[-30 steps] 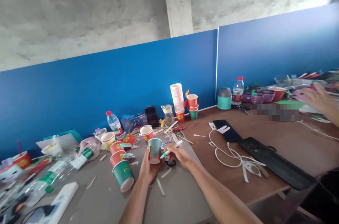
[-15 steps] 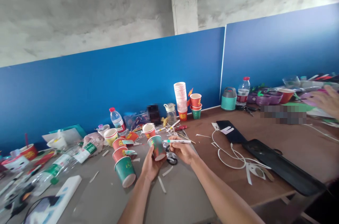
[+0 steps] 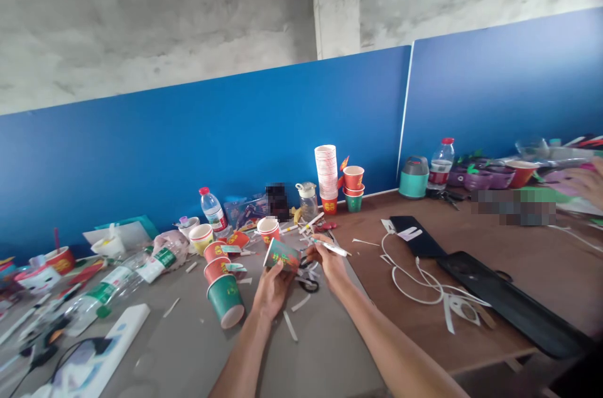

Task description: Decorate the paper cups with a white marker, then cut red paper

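Note:
A green paper cup (image 3: pixel 284 255) with red and gold print lies tipped in my left hand (image 3: pixel 272 290), its white rim facing left. My fingers close around its lower side, above the grey tabletop. Just to the right, my right hand (image 3: pixel 330 265) pinches a white marker pen (image 3: pixel 330 247), held apart from the cup. A pair of scissors (image 3: pixel 309 284) with black handles lies on the table between the hands, partly hidden. To the left, a green cup (image 3: pixel 225 301) lies tilted in line with red cups (image 3: pixel 217 268) that carry small pale strips.
A tall stack of paper cups (image 3: pixel 326 175) stands by the blue partition (image 3: pixel 264 128). Plastic bottles (image 3: pixel 110 285) and a white power strip (image 3: pixel 115 348) lie left. A phone (image 3: pixel 414 238), white cable and black tray (image 3: pixel 509 304) lie right. Another person's hand (image 3: pixel 591 188) is at the far right.
My left hand has turned the green cup from nearly upright onto its side. The marker has moved right, away from the cup, and its tip now angles upward. The whole view has shifted slightly.

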`<state>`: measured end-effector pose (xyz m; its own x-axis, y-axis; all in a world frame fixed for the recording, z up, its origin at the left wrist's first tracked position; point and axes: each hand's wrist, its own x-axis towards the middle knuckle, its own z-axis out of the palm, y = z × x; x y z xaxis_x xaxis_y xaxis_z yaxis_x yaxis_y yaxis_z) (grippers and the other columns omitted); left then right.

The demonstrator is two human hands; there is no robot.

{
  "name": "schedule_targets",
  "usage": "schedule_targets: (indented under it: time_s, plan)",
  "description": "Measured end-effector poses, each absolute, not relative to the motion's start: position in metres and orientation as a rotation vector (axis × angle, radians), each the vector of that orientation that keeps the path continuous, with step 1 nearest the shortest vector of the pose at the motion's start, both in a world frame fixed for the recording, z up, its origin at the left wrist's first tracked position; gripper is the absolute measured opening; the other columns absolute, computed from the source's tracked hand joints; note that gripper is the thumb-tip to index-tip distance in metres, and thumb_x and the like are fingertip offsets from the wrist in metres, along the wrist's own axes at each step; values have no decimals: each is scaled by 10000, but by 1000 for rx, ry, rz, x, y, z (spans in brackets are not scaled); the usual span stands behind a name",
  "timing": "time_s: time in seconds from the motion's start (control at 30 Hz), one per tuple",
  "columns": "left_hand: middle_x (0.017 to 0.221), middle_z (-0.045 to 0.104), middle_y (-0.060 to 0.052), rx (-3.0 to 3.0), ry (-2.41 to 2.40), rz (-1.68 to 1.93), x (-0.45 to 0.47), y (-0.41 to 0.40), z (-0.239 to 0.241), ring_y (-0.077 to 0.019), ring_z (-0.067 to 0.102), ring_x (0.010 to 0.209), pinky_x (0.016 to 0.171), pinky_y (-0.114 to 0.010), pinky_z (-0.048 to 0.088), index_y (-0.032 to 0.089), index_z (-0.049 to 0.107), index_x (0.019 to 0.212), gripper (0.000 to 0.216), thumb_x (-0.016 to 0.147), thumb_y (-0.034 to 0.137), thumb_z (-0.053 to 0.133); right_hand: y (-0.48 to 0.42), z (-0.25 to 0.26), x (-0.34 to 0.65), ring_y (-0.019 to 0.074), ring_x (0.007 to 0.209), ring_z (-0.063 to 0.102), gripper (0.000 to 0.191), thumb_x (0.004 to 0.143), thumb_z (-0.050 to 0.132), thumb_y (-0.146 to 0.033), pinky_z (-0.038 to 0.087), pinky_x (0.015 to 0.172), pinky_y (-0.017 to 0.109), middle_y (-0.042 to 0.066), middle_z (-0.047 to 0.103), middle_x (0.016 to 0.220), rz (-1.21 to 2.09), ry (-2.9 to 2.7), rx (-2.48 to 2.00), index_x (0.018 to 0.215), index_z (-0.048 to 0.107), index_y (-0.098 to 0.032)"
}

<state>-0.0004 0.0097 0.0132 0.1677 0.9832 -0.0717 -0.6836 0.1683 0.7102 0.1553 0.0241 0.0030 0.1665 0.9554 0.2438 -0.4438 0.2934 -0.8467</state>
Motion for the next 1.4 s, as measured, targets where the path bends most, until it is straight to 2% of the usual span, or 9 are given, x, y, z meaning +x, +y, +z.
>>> schedule_targets:
  time_s: [0.07, 0.17, 0.27, 0.57, 0.63, 0.73, 0.9, 1.17, 1.4]
  plan:
    - [849, 722, -40, 612, 591, 1294, 0, 9, 14, -169, 664, 779, 813, -319, 495, 169, 622, 925, 268, 670, 180, 701, 22, 3, 155, 219, 827, 612, 417, 735, 609, -449, 484, 724, 333, 48, 647, 905, 1067, -935, -723, 1084, 523, -236]
    - [882, 721, -51, 621, 572, 1277, 1, 6, 16, -170, 659, 818, 840, -323, 486, 162, 630, 916, 225, 700, 198, 681, 11, 7, 150, 263, 1097, 526, 575, 703, 666, -406, 429, 900, 375, 99, 552, 1190, 946, -1166, -738, 1206, 454, -228]
    - [886, 717, -59, 637, 566, 1270, 3, 3, 18, -169, 653, 806, 803, -301, 490, 147, 636, 905, 207, 714, 217, 674, 1, 13, 144, 295, 1195, 444, 652, 675, 695, -310, 352, 992, 413, 120, 483, 1277, 781, -1449, -797, 1256, 416, -214]
    - [907, 684, 8, 650, 639, 1399, -1, 9, 17, -155, 647, 818, 758, -281, 471, 245, 597, 978, 269, 731, 337, 656, 16, 9, 166, 276, 1128, 474, 512, 670, 593, -204, 344, 984, 432, 86, 539, 1169, 708, -1297, -941, 1165, 466, -224]
    - [916, 688, -21, 658, 662, 1395, -3, 12, 16, -158, 645, 811, 746, -272, 471, 195, 619, 930, 228, 786, 367, 583, 19, 6, 169, 275, 1161, 448, 510, 674, 563, -210, 313, 1009, 435, 91, 517, 1208, 718, -1283, -926, 1174, 463, -211]
    - [906, 698, -78, 669, 674, 1318, -1, 10, 16, -186, 646, 826, 750, -292, 474, 140, 640, 901, 344, 848, 429, 461, 19, 4, 168, 274, 1196, 421, 516, 671, 551, -219, 277, 1039, 430, 100, 497, 1242, 730, -1271, -905, 1178, 463, -191]
    - [993, 687, -160, 687, 608, 1104, 7, -1, 21, -263, 651, 849, 769, -392, 484, 120, 627, 1020, 582, 810, 606, 386, 18, 5, 163, 254, 1177, 456, 518, 695, 532, -221, 342, 1005, 420, 89, 490, 1258, 777, -1261, -861, 1202, 429, -225]
    - [914, 704, -118, 673, 643, 1010, 6, -4, 21, -253, 682, 761, 726, -408, 519, 142, 607, 1017, 312, 778, 342, 609, 14, 6, 161, 244, 1065, 535, 511, 658, 609, -179, 422, 919, 380, 63, 554, 1147, 824, -1345, -797, 1154, 507, -250]
    - [953, 707, -75, 725, 751, 1199, 11, 0, 13, -232, 684, 731, 706, -377, 528, 188, 617, 913, 240, 718, 312, 677, 13, 11, 165, 209, 861, 561, 415, 849, 489, -382, 442, 811, 352, 48, 592, 923, 617, -1064, -887, 1238, 469, -237]
